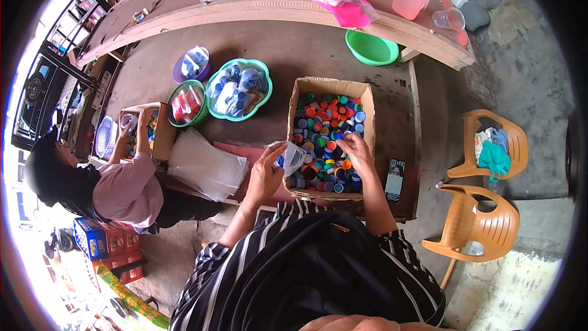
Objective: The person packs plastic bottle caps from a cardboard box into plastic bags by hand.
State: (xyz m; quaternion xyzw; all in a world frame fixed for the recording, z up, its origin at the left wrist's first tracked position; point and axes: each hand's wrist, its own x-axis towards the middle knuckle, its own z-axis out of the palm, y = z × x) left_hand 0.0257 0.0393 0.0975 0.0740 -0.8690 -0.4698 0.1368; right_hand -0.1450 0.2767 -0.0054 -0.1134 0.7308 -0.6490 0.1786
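A cardboard box (332, 194) full of bottle caps in many colours stands in front of me. My left hand (267, 175) is at the box's left edge, its fingers closed on a small clear plastic bag (293, 158) with something blue inside. Over the right part of the caps is my right hand (357, 153), fingers bent together among the caps; whether a cap is between them is too small to tell. A stack of clear plastic sheets or bags (207, 164) lies left of my left hand.
Left, a person (125, 187) reaches into another box (164, 135). Beyond are a turquoise basket (267, 95), a green basket (173, 121), a purple bowl (177, 73) and a green bowl (372, 48). A phone-like printed item (394, 179) lies right; two orange chairs (517, 153) stand further right.
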